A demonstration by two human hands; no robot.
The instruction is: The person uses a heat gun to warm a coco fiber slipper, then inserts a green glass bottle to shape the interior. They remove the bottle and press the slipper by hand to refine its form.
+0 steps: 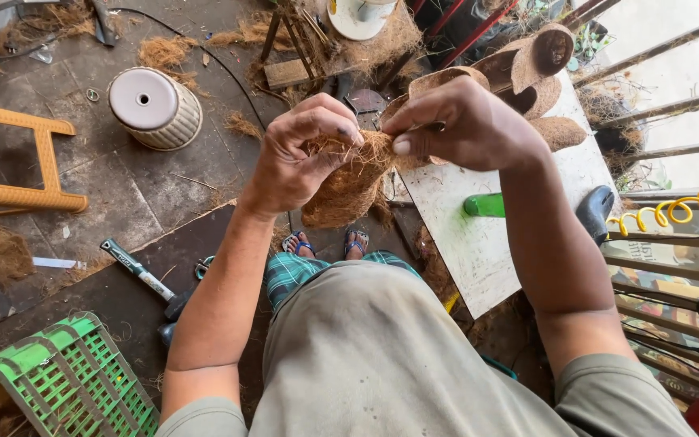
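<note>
Fibre cup [348, 188], brown and woven of coir, sits between both hands above the person's knees, off the near left corner of the white surface [479, 243]. The left hand [297, 158] wraps the cup's side, its grip closed on it with the fingers curled over the frayed rim. The right hand [459, 125] pinches loose strands at that rim, thumb pressed to fingertips, its grip closed on the fibre.

At the surface's far edge lie more coir cups [540, 77], stacked and tipped on their sides. A green bottle-shaped thing [485, 205] lies near the surface's left edge, just beyond the right forearm. On the floor to the left, a white ribbed pot [155, 108] stands upside down, an orange plastic stool [14, 158] lies at the frame's left edge, a hammer [143, 277] rests beside the left forearm, and a green slatted crate [70, 380] fills the near left corner.
</note>
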